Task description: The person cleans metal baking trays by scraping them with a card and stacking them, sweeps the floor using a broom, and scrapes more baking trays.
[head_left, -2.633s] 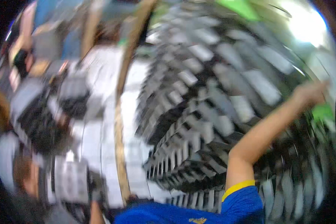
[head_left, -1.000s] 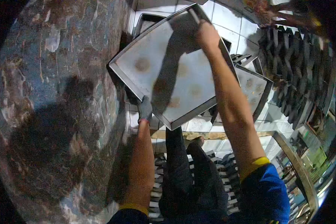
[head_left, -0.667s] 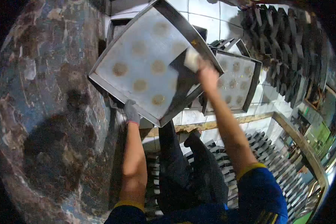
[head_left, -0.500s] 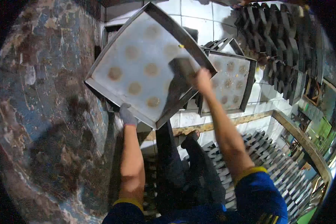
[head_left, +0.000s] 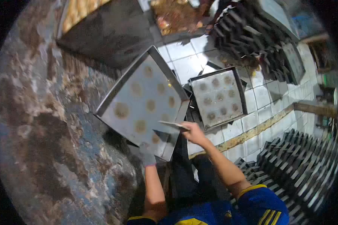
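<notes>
The left hand (head_left: 148, 155), in a grey glove, seemed curled around the near left edge of the tray (head_left: 138, 106), close to its near corner. The tray sat corner-on between the worn surface (head_left: 79, 165) at left and a second tray (head_left: 240, 89) at right. The bare right hand (head_left: 192, 132) grasped a scraper (head_left: 175, 124) over the tray's near right part; whether the blade touched metal could not be told. With the grip at one edge, a hard push could have swung or tipped the tray, perhaps knocking its right corner into the second tray. A slip of the scraper towards the left hand could have struck the glove. A jolt could also have spilled the yellow bit (head_left: 169, 85) by the far right wall.
</notes>
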A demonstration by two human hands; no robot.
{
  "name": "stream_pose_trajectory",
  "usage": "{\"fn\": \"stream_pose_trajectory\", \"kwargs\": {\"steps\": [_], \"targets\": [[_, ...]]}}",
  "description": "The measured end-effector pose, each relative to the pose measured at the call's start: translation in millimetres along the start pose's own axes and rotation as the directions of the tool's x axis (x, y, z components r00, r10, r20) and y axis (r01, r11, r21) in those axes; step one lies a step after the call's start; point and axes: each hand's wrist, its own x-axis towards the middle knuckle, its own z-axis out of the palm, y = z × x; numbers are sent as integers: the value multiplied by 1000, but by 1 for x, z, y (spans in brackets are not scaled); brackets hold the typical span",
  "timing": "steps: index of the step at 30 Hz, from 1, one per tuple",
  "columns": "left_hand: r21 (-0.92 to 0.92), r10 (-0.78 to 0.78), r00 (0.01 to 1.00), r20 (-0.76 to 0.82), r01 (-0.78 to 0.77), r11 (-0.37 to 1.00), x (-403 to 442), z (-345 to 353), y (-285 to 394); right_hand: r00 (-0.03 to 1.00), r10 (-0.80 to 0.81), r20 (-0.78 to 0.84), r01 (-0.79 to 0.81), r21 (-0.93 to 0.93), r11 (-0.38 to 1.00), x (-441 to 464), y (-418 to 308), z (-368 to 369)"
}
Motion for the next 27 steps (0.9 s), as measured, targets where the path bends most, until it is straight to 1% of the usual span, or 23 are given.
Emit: {"fn": "stream_pose_trajectory", "kwargs": {"steps": [1, 3, 4, 5, 7, 8, 9, 10, 11, 12, 14, 15, 16, 18, 19, 20, 21, 22, 23, 24, 25, 26, 27], "targets": [[141, 109, 994, 12, -110, 984, -22, 7, 16, 996, -18, -93, 21, 26, 999, -18, -26, -34], [564, 331, 943, -22, -261, 784, -61, 16, 27, 949, -42, -314, 65, 63, 996, -48, -15, -75], [441, 394, 908, 140, -414, 796, -73, 8, 16, 930, 52, -365, 97, 378, 921, -61, -26, -92], [445, 429, 874, 230, -486, 752, -96, 13, 25, 895, -83, -439, 198, 223, 954, -68, -14, -110], [563, 350, 836, 422, -545, 621, -163, 38, 65, 829, -151, -539, 293, 188, 938, -81, -38, -134], [610, 307, 804, 510, -589, 530, -197, 49, 82, 758, -4, -652, 216, 245, 945, -91, -59, -134], [630, 272, 765, 584, -639, 442, -232, 61, 99, 690, 74, -720, 194, 282, 940, -103, -74, -142], [534, 366, 678, 637, -731, 425, -238, 63, 92, 611, 150, -777, 180, 321, 930, -116, -91, -149], [403, 502, 558, 660, -828, 390, -237, 70, 85, 596, 19, -803, 360, 288, 887, -128, -97, -166], [287, 624, 414, 662, -910, 298, -239, 79, 80, 561, -119, -819, 523, 239, 818, -144, -104, -186], [137, 763, 143, 630, -988, 72, -244, 91, 77, 633, -87, -769, 460, 283, 842, -218, -153, -225], [70, 782, 73, 620, -997, 38, -246, 99, 78, 654, -42, -755, 400, 298, 867, -242, -163, -237], [-64, 695, 357, 625, -863, 501, -237, 100, 79, 619, -51, -783, 414, 271, 869, -268, -172, -246], [-249, 588, 443, 677, -614, 749, -324, 126, 103, 428, -457, -780, 539, -185, 821, -319, -184, -263], [-277, 577, 418, 701, -586, 761, -366, 131, 126, 395, -458, -796, 515, -221, 828, -351, -190, -271], [-284, 526, 399, 751, -524, 803, -371, 139, 126, 351, -655, -669, 433, -504, 747, -389, -198, -278], [-292, 473, 366, 802, -450, 844, -369, 145, 122, 350, -799, -489, 317, -741, 592, -428, -206, -284], [-291, 419, 320, 850, -379, 879, -371, 154, 118, 409, -799, -440, 153, -831, 535, -470, -215, -288], [-288, 379, 263, 887, -324, 901, -371, 165, 110, 479, -779, -404, -12, -890, 455, -510, -223, -288], [-287, 351, 200, 915, -290, 913, -368, 175, 99, 492, -789, -367, -154, -929, 336, -547, -229, -288], [-291, 335, 128, 933, -273, 917, -362, 190, 84, 496, -783, -377, -264, -924, 277, -585, -245, -282], [-301, 323, 50, 945, -256, 919, -353, 211, 55, 453, -820, -349, -343, -918, 201, -618, -262, -277], [-254, 259, 23, 965, -129, 958, -403, 209, 86, 424, -850, -313, -418, -900, 123, -649, -283, -266]]}}
